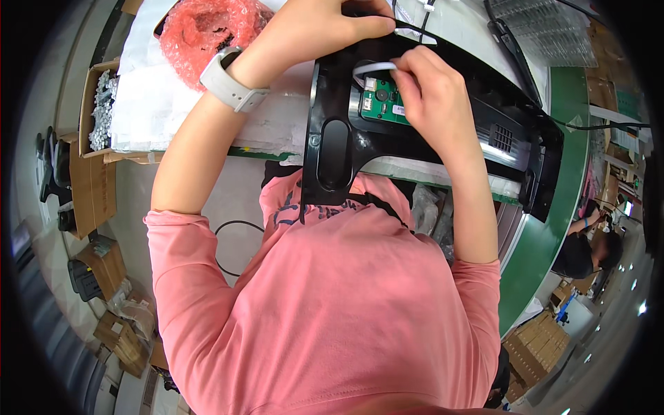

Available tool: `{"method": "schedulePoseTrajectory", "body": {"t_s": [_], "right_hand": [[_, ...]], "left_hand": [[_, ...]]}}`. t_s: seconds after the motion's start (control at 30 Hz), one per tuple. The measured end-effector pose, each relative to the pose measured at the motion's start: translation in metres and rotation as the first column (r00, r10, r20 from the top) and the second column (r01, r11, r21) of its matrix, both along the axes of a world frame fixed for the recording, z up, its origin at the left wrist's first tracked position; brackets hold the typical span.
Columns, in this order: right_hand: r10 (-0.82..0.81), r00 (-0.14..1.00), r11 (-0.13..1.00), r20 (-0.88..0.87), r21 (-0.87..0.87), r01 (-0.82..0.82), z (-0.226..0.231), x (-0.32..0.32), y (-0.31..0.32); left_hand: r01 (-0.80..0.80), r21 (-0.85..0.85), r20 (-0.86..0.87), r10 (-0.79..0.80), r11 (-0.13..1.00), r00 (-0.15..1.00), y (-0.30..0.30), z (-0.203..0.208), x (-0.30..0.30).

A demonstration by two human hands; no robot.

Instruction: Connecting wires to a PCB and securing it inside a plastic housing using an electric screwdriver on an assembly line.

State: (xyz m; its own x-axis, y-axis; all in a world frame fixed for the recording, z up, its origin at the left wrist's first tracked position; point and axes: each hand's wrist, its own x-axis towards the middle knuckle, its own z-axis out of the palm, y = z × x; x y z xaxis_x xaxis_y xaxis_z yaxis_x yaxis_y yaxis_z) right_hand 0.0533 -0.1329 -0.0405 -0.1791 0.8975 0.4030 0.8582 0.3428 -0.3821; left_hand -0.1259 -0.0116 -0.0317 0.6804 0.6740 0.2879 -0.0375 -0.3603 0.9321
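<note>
With my right hand [437, 86] I am pinching a slim, pale grey-white cable [373, 68] between thumb and fingers, just above a green rectangular circuit board [377, 105] with small white connectors. The cable's far end bends down beside the board's upper left corner. The board sits in a recess of a large, glossy black plastic casing [370, 147], which lies slantwise over the near edge of the green worktop [564, 214], its oval opening toward me. My left hand [321, 26] is at the casing's upper edge, thumb stretched out; its fingers are partly hidden, so I cannot tell whether that grip is closed on anything. Left of the casing I see white foam sheeting [142, 104], a crumpled bundle of pinkish-red bubble wrap [197, 45] and an open brown cardboard box [86, 117] of small silvery parts [104, 111].
</note>
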Motion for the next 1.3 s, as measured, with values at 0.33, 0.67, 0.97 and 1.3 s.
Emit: {"method": "schedulePoseTrajectory", "body": {"t_s": [0.33, 0.67, 0.97, 1.3], "right_hand": [[-0.173, 0.983, 0.985, 0.065, 0.0, 0.173, 0.0, 0.009, -0.021], [-0.184, 0.977, 0.978, 0.107, -0.074, 0.193, 0.0, 0.017, -0.084], [-0.291, 0.95, 0.937, 0.109, -0.167, 0.307, 0.001, 0.015, -0.09], [-0.026, 0.953, 0.991, 0.301, -0.117, 0.065, 0.042, -0.02, -0.155]], "left_hand": [[0.086, 0.687, -0.375, 0.251, 0.722, 0.893, -0.011, 0.012, 0.024], [0.075, 0.741, -0.37, 0.313, 0.667, 0.875, -0.014, 0.009, 0.026], [0.09, 0.758, -0.38, 0.325, 0.646, 0.866, -0.018, 0.012, 0.028], [0.052, 0.738, -0.359, 0.326, 0.673, 0.874, -0.021, 0.012, 0.025]]}}
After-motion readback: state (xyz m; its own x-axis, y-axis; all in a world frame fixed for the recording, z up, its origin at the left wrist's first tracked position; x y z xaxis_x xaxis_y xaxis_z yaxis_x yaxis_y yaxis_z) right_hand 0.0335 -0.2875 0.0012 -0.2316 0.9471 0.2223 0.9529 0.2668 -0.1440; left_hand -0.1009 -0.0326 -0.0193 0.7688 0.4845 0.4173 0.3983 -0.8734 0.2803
